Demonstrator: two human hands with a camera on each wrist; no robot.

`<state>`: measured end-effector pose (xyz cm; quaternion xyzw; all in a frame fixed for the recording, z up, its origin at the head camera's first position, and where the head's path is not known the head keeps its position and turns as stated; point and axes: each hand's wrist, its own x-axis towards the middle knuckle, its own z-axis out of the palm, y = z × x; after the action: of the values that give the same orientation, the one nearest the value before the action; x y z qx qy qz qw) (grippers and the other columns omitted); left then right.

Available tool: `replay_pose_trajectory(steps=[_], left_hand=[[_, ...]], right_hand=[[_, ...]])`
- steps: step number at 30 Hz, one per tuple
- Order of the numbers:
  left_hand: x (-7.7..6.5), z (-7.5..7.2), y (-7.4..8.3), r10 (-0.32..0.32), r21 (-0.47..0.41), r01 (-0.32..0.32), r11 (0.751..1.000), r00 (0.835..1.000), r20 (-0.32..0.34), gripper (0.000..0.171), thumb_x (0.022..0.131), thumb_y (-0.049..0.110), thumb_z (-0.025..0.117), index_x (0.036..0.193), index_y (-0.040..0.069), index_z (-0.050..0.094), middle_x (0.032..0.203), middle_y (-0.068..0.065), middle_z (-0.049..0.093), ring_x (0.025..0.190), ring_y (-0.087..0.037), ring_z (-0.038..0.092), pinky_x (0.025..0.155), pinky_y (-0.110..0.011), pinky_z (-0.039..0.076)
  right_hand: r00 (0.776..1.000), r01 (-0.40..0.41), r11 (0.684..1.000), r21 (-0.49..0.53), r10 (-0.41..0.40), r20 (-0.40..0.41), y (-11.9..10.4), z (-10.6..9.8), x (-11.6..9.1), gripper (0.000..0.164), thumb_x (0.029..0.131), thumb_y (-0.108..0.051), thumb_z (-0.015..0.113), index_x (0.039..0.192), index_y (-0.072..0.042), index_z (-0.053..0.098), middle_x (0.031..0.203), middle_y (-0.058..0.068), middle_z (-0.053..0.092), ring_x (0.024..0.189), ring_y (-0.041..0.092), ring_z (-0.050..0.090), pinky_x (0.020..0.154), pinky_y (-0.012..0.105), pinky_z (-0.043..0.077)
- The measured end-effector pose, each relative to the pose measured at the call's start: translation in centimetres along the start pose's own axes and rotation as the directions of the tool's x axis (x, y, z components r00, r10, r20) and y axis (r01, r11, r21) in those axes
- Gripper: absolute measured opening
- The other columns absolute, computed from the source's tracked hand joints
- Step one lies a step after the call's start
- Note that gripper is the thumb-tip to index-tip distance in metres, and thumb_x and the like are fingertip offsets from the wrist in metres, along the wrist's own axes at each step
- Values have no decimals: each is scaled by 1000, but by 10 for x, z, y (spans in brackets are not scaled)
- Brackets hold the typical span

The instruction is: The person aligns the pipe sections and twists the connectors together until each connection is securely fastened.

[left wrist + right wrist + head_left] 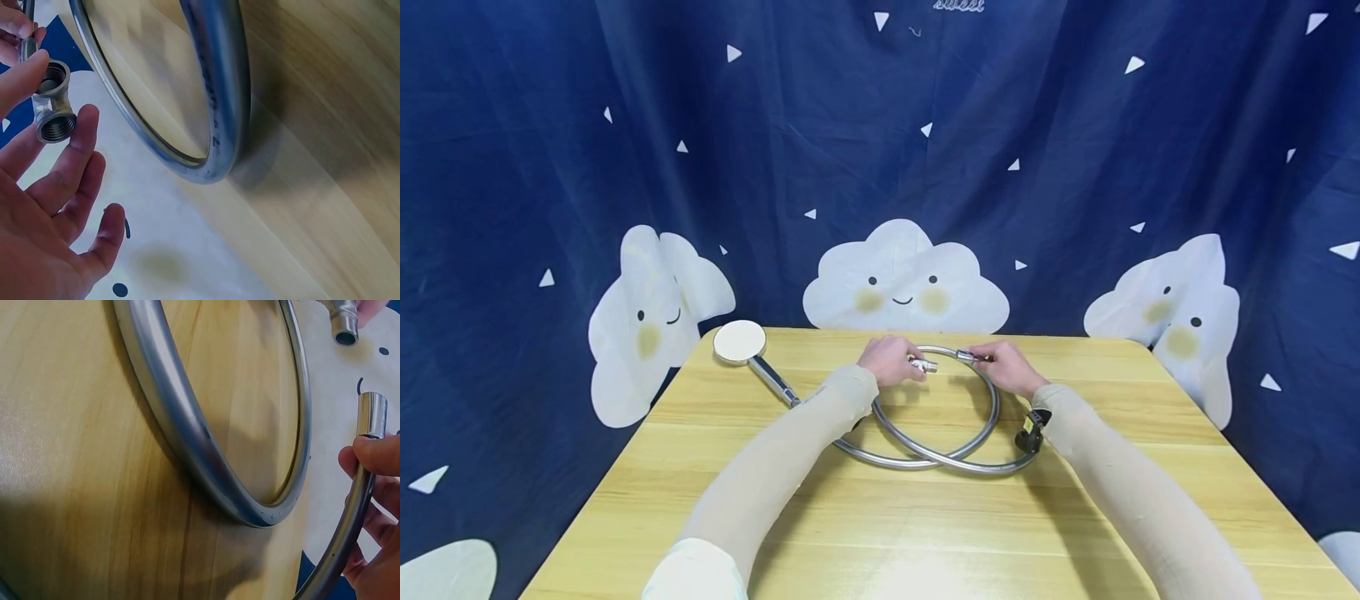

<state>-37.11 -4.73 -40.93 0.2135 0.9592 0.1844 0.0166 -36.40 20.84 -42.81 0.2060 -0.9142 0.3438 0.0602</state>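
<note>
The left hand (pixel 891 360) is pinching a silver, T-shaped metal fitting (pixel 923 365); the right hand (pixel 1009 367) is gripping a grey, flexible metal hose (pixel 988 468) near its end, which is looping between both hands on a wooden counter (pixel 865 533); a round, white-faced shower head (pixel 741 342) is lying left of them

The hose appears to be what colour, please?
The hose is metallic silver-grey, clearest in the right wrist view.
</note>
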Motion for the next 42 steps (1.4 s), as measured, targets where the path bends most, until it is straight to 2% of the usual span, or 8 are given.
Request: replay_pose_trajectory(steps=[3, 8, 11, 15, 20, 26, 34, 42], left_hand=[[1, 1, 2, -7, -8, 7, 1000, 1000, -9, 43, 84, 41, 79, 123, 25, 73, 128, 5, 70, 116, -18, 63, 100, -38, 44], [4, 4, 4, -5, -2, 5, 1000, 1000, -24, 43, 84, 41, 79, 124, 25, 73, 131, 5, 69, 120, -19, 62, 101, -38, 46], [5, 5, 5, -4, 4, 5, 1000, 999, -35, 42, 84, 42, 79, 123, 26, 74, 128, 5, 70, 111, -17, 64, 95, -36, 47], [6, 5, 6, -15, 1, 15, 1000, 999, -41, 41, 83, 43, 80, 122, 29, 74, 123, 6, 72, 96, -14, 62, 87, -33, 48], [8, 5, 8, -26, -9, 26, 1000, 999, -43, 42, 82, 43, 81, 122, 29, 74, 121, 6, 72, 90, -12, 61, 84, -32, 48], [10, 6, 9, -12, -5, 12, 1000, 999, -50, 39, 82, 42, 82, 118, 29, 75, 110, 8, 74, 79, -11, 59, 74, -28, 46], [10, 6, 14, 20, 29, -18, 999, 997, -74, 38, 82, 43, 82, 116, 30, 76, 105, 9, 75, 80, -11, 60, 76, -28, 46], [10, 7, 17, 13, 26, -11, 1000, 996, -85, 40, 81, 42, 83, 118, 30, 76, 104, 8, 76, 80, -11, 60, 75, -27, 46]], right_hand=[[1000, 5, 1000, -16, -4, 6, 0, 1, 0, 34, 92, 2, 64, 125, 4, 67, 118, 23, 71, 96, 26, 64, 82, 34, 51], [999, 16, 1000, -27, -15, 29, -3, 3, 1, 34, 92, 3, 64, 125, 3, 68, 118, 24, 70, 93, 25, 64, 79, 33, 50], [999, 18, 1000, -22, -17, 46, -5, 5, 3, 35, 91, 2, 65, 126, 2, 68, 118, 23, 71, 87, 23, 62, 73, 32, 49], [998, 31, 999, -22, -30, 55, -5, 7, 5, 34, 90, 1, 66, 125, 1, 69, 117, 23, 71, 86, 22, 62, 74, 31, 49], [997, 46, 999, -29, -44, 56, -6, 8, 5, 34, 90, 2, 67, 124, 1, 69, 115, 22, 72, 88, 23, 62, 77, 33, 49], [997, 50, 999, -17, -49, 64, -8, 7, 5, 34, 91, 3, 65, 124, 1, 69, 114, 22, 72, 82, 21, 59, 71, 31, 46], [996, 68, 997, -24, -67, 66, -6, 9, 6, 34, 89, 4, 66, 122, 2, 70, 112, 21, 73, 81, 20, 59, 70, 30, 46], [995, 76, 997, 4, -76, 61, -7, 9, 4, 34, 88, 6, 66, 122, 4, 69, 112, 23, 73, 82, 21, 61, 70, 28, 47]])
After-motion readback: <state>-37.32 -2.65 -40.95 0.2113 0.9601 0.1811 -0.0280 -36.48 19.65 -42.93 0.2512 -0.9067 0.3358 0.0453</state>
